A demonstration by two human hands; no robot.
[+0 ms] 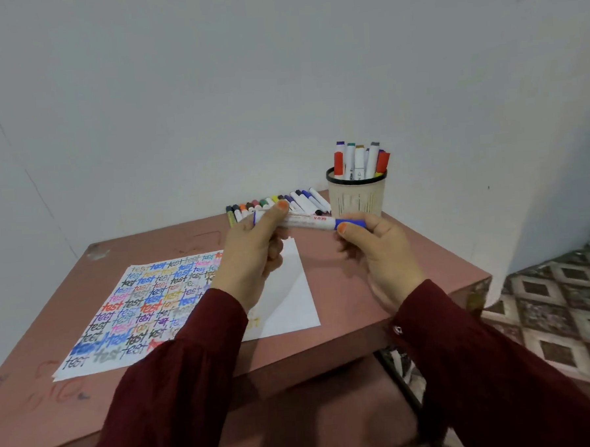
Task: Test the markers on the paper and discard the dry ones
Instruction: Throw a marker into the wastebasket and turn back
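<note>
A white marker (309,221) with blue ends is held level above the table, gripped at both ends: its left end is pinched by the fingers of the left hand (251,256), and its blue cap end is clamped between thumb and fingers of the right hand (379,253). Both hands are raised side by side, wrists bent toward each other, and dark red sleeves (499,366) cover both forearms. Below the grip and toward the left lies one sheet of paper (290,298), most of it filled with rows of the word "test" in many colours, its right part bare. Just beyond the grip a row of markers (279,203) lies flat; about a dozen can be made out, the exact count being unclear. Beyond the right hand stands one beige cup (357,194) with a black rim, in which about seven markers stand upright. Everything is carried by a pinkish-brown table (358,288) marked with scribbles, set in a corner of plain pale walls (211,91), and a patterned tile floor (565,311) is seen at the right.
</note>
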